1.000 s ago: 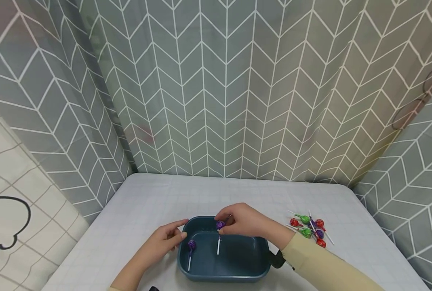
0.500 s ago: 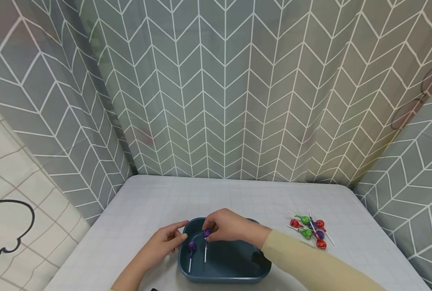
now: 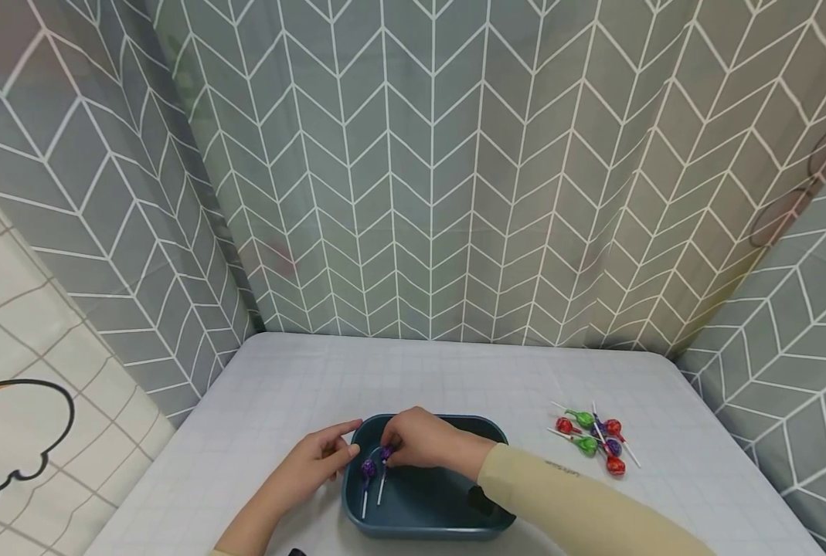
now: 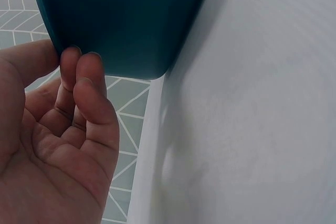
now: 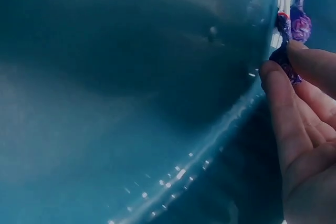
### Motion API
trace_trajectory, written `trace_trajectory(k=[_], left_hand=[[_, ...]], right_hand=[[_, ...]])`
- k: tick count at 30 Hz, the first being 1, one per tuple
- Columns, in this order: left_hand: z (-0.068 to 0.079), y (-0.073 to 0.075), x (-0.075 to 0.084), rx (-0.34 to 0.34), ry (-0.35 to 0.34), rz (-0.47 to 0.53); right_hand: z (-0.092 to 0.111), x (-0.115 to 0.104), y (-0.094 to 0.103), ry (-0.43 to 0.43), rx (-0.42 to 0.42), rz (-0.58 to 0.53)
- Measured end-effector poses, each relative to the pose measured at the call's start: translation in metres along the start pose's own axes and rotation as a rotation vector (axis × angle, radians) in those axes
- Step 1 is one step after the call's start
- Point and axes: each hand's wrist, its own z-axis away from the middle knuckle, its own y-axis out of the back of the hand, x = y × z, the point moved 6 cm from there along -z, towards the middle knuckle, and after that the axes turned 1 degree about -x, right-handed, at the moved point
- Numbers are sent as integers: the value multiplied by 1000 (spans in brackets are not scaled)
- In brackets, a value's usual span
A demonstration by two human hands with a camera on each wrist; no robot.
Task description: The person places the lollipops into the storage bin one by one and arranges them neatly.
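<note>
In the head view my right hand (image 3: 423,440) is over the left part of a dark teal tray (image 3: 447,533), pinching a purple-wrapped lollipop (image 3: 382,477) by its candy end. Its white stick points toward the near side. Another purple lollipop (image 3: 368,468) lies just left of it inside the tray. The right wrist view shows thumb and finger on the held lollipop's dark purple wrapper (image 5: 286,64), with the other candy (image 5: 301,26) close beside. My left hand (image 3: 315,455) holds the tray's left rim; in the left wrist view its curled fingers (image 4: 94,103) touch the tray wall (image 4: 126,24).
A loose pile of red, green and purple lollipops (image 3: 615,465) lies on the white table (image 3: 301,371) to the right of the tray. A patterned grey curtain (image 3: 426,193) hangs behind the table. A small black object (image 3: 297,552) shows at the bottom edge.
My right hand has moved left inside the tray with the purple lollipop, bringing it beside the other one. The left hand stays at the rim.
</note>
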Motion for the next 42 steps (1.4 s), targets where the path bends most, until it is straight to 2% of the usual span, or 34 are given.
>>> trace_trajectory(k=[6,24,37,42], left_hand=[[1,0,0,-2,1,11],[0,0,0,4,2,-10],[-1,-1,1,12,0,-8],[0,0,0,8,5,1]], right_hand=[[-3,3,-9,-27,-11,7],[-10,6,-15,-41,-1,6],[-6,8,-13,-59,-1,13],[-1,6,-5,-57,-15,13]])
